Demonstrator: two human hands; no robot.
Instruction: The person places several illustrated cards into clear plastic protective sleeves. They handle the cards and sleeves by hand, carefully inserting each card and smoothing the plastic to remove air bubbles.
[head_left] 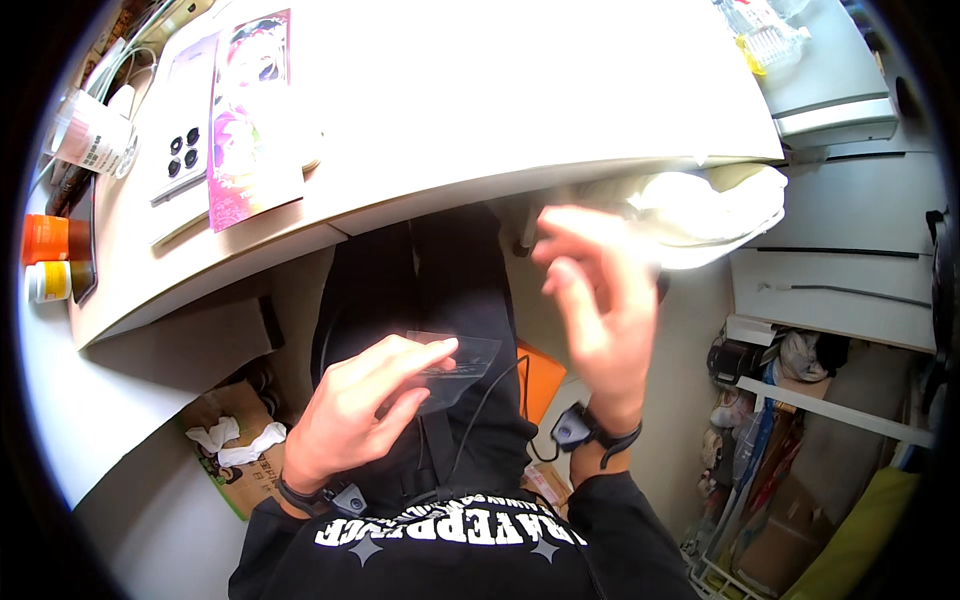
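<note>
My left hand [365, 405] is above my lap, its thumb and fingers closed on a clear plastic sleeve [468, 358]. The sleeve is thin and see-through, with my dark trousers showing behind it. Raised off to the right is my right hand [605, 300], slightly blurred, thumb and fingers apart and nothing visible between them. It is nearest to a pale cloth bag [710, 210] under the desk's front edge. On the desk's left side lies a long purple-pink illustrated card [250, 130], partly over a phone with a camera block [178, 165].
The white desk [520, 90] spans the top, its front edge curving before me. A pale pink cup [92, 135] and an orange jar [45, 238] stand at its left. A plastic bottle [772, 45] lies far right. Drawers [840, 215] and a white rack [830, 410] flank my right.
</note>
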